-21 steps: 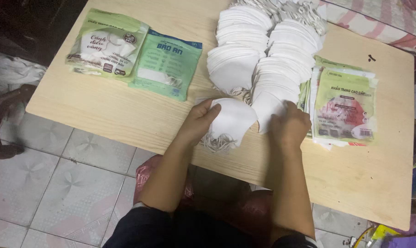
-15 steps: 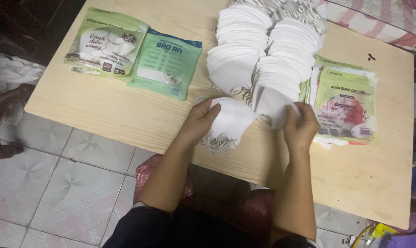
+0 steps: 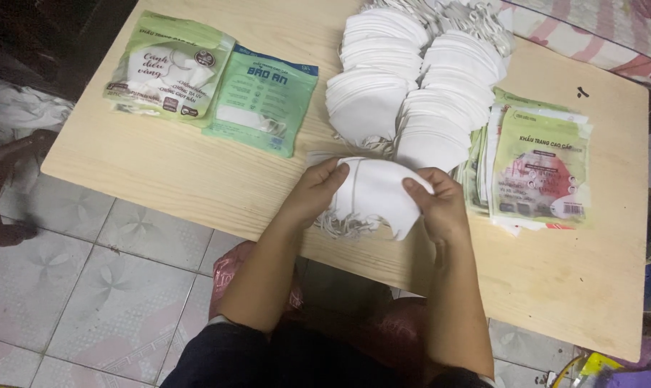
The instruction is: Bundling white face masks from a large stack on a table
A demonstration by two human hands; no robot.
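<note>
Both the left hand point(image 3: 315, 194) and right hand point(image 3: 437, 205) clamp a small stack of white masks point(image 3: 376, 194) (ear loops dangling) just in front of the fanned mask rows point(image 3: 412, 93) on the tabletop point(image 3: 160, 165).

- The light is soft and even, coming from above; the wooden table point(image 3: 160, 165) is well lit.
- The white masks point(image 3: 412, 93) are very bright and lose some detail in the pile.
- The top left corner and the floor point(image 3: 88, 287) under the table are dim.
- Shadows are weak; a soft one lies under the hands.
- The picture is slightly soft, with no strong blur.
</note>
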